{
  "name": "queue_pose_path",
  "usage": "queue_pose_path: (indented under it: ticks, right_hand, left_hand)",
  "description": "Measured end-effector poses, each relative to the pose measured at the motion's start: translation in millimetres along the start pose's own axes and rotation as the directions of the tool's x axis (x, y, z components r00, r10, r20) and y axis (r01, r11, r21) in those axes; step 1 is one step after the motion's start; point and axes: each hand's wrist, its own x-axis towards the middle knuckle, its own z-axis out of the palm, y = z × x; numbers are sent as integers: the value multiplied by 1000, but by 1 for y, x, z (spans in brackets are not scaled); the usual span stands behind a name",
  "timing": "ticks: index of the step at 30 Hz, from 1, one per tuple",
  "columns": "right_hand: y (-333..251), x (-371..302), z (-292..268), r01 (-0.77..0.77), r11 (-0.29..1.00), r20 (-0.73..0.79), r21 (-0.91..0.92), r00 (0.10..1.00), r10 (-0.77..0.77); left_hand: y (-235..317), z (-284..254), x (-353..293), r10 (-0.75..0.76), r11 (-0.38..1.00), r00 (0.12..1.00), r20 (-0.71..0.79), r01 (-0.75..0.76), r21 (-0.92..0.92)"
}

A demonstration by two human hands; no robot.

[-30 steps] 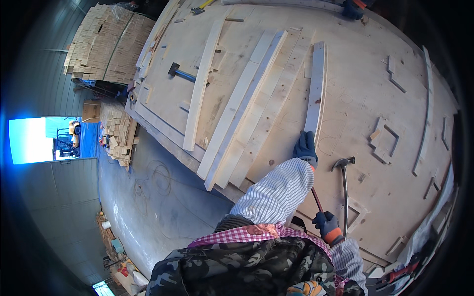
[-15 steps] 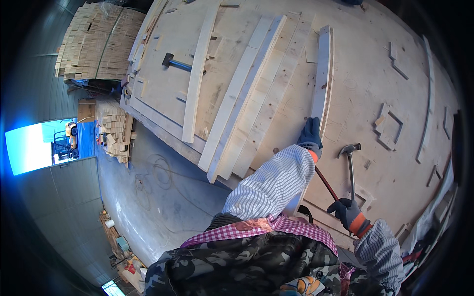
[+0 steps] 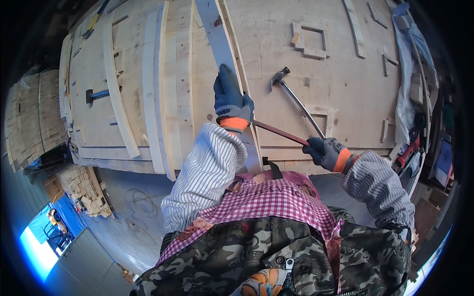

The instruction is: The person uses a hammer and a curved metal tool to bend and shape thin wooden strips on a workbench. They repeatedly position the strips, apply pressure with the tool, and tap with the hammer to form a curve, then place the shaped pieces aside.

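My left hand [image 3: 231, 98], in a grey-blue glove with an orange cuff, lies over a long wooden plank [image 3: 211, 29]. Its fingers run along the top and the thumb reaches over the right edge. My right hand [image 3: 327, 152], gloved alike, is closed round one end of a thin dark red bar [image 3: 281, 132]. The bar's other end meets the plank's edge beside my left hand, where its tip is hidden. A claw hammer [image 3: 298, 102] slants away from my right hand, its handle reaching the fingers; whether they hold it too, I cannot tell.
On the broad wooden worktable [image 3: 266, 29], several long boards [image 3: 169, 89] lie left of the plank. A blue-handled hammer [image 3: 98, 93] rests farther left. Small wooden frames [image 3: 323, 53] are at the right. Stacked timber [image 3: 37, 113] and a coiled hose [image 3: 139, 202] lie beyond the table's left side.
My view has turned, so the table and boards now sit squarer before me. My left hand stays on the plank and my right hand stays on the bar.
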Motion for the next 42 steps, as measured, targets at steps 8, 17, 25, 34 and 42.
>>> queue_pose_path:
  ticks: [8,17,25,34,42]
  right_hand:
    - [-35,-42,13,-153,867,0,474,985,174]
    - [-46,-34,67,208,675,-206,708,975,-84]
    - [-11,-56,100,-29,833,79,553,997,-17]
    - [-16,-123,3,-165,983,358,-75,916,181]
    - [-27,-122,42,-75,859,44,506,997,61]
  left_hand:
    - [17,-44,22,-91,721,970,224,220,-658]
    - [3,-85,-86,-249,969,948,196,245,44]
    - [-44,-102,-138,-215,974,691,690,104,200]
    - [-28,-110,-153,94,973,496,863,-229,25]
    - [23,-104,-144,-356,929,646,675,322,183]
